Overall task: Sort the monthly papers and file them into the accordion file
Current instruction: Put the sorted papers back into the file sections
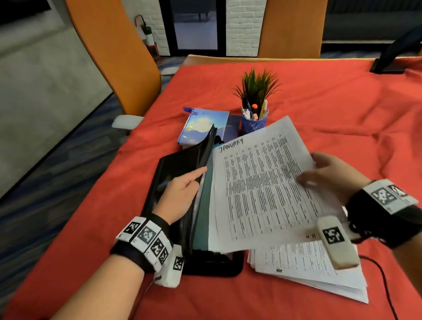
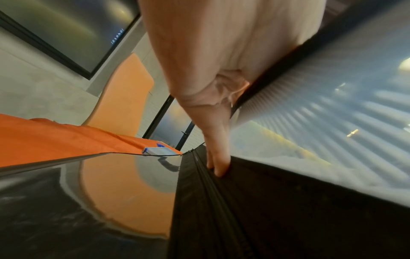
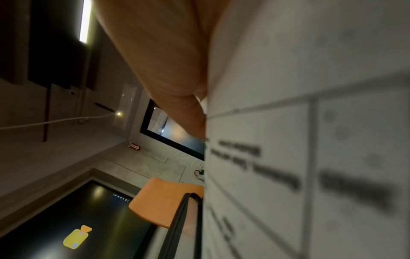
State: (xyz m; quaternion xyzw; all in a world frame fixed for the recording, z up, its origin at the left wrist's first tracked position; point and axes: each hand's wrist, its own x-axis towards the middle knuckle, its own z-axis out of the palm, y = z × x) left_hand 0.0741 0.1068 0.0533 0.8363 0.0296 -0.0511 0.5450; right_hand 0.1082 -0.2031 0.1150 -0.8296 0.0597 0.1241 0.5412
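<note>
A black accordion file (image 1: 175, 167) lies on the red tablecloth with its flap raised. My left hand (image 1: 182, 193) grips the flap's zipped edge, thumb on the outside and the other fingers tucked behind it; the left wrist view shows the fingertips (image 2: 218, 168) on the black edge (image 2: 221, 201). My right hand (image 1: 329, 174) pinches a printed sheet headed JANUARY (image 1: 258, 186) at its right edge, thumb on top, and holds it tilted over the file's mouth. The sheet (image 3: 310, 140) fills the right wrist view. A stack of more printed papers (image 1: 308, 270) lies under my right wrist.
Beyond the file lie a blue book (image 1: 203, 125) and a blue pen cup (image 1: 253, 122) with a small green plant (image 1: 256, 85) behind it. Two orange chairs (image 1: 114, 54) stand at the table's far and left sides. A dark device (image 1: 396, 54) sits at the far right corner.
</note>
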